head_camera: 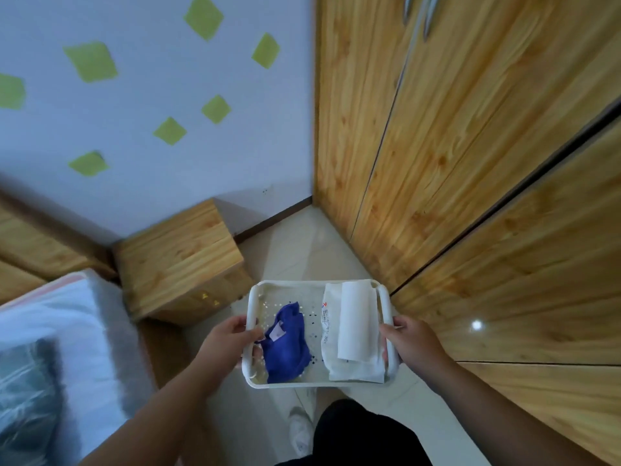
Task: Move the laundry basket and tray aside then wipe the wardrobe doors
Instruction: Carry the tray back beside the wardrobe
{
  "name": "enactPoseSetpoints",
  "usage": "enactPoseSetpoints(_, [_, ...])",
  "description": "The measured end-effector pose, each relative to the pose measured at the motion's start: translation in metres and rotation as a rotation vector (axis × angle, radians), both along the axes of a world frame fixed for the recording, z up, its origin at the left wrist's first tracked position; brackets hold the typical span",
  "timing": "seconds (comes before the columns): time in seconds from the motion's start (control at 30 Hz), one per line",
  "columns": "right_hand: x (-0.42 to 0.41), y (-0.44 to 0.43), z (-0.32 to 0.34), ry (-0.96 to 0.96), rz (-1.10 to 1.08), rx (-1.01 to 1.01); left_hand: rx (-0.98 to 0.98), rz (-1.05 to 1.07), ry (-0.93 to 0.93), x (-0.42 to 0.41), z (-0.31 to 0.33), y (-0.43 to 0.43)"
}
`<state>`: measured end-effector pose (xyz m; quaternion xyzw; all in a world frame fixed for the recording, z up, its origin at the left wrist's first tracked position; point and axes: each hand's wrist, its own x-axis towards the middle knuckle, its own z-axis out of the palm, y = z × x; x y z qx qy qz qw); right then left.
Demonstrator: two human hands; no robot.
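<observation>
Pale wall [168,79] dotted with green diamond stickers [90,61] fills the background, above a light tiled floor [302,247]. Far left of the tray lies a bed [67,331] with white bedding, and a wooden bedside cabinet [181,257] stands between bed and tray.

The left hand [228,344] grips the tray's left edge, thumb over the rim and its fingers curled round the side. The white perforated tray [285,285] is held level above the floor, between the cabinet and the wardrobe. Inside it, a crumpled blue cloth [289,344] lies on the left and a pack of white paper towels [356,321] on the right.

The right hand [413,341] holds the tray's right handle, its fingers clamped round it. Right of the tray rise the wooden wardrobe doors [470,163], closed, with metal handles [428,15] at the top. Below the tray, a white shoe [300,428] and dark trousers [363,435] show.
</observation>
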<state>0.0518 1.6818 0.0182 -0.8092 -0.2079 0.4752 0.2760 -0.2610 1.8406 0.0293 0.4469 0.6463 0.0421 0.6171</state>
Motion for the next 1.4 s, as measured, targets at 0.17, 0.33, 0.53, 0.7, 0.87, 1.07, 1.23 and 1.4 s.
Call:
enactPoseSetpoints(0.17, [0.029, 0.039, -0.02, 0.055, -0.145, -0.029, -0.006, -0.121, 0.115, 0.055, -0.011, 0.075])
enactPoseSetpoints(0.33, [0.048, 0.069, -0.023, 0.094, -0.256, -0.045, 0.013, -0.271, 0.15, 0.102, -0.011, 0.143])
enactPoseSetpoints(0.53, [0.057, 0.103, -0.032, 0.11, -0.427, -0.092, -0.033, -0.447, 0.19, 0.166, -0.02, 0.217])
enactPoseSetpoints(0.7, [0.062, 0.133, -0.058, 0.109, -0.574, -0.126, -0.109, -0.45, 0.121, 0.219, -0.043, 0.271])
enactPoseSetpoints(0.87, [0.075, 0.154, -0.098, 0.105, -0.769, -0.149, -0.085, -0.663, 0.133, 0.279, -0.08, 0.311])
enactPoseSetpoints(1.07, [0.083, 0.172, -0.154, 0.111, -0.894, -0.162, -0.01, -0.886, 0.138, 0.335, -0.125, 0.329])
enactPoseSetpoints(1.23, [0.087, 0.18, -0.188, 0.099, -0.95, -0.181, 0.002, -0.951, 0.165, 0.357, -0.155, 0.33])
enactPoseSetpoints(1.4, [0.092, 0.182, -0.21, 0.102, -0.99, -0.186, 0.022, -1.01, 0.176, 0.367, -0.179, 0.331])
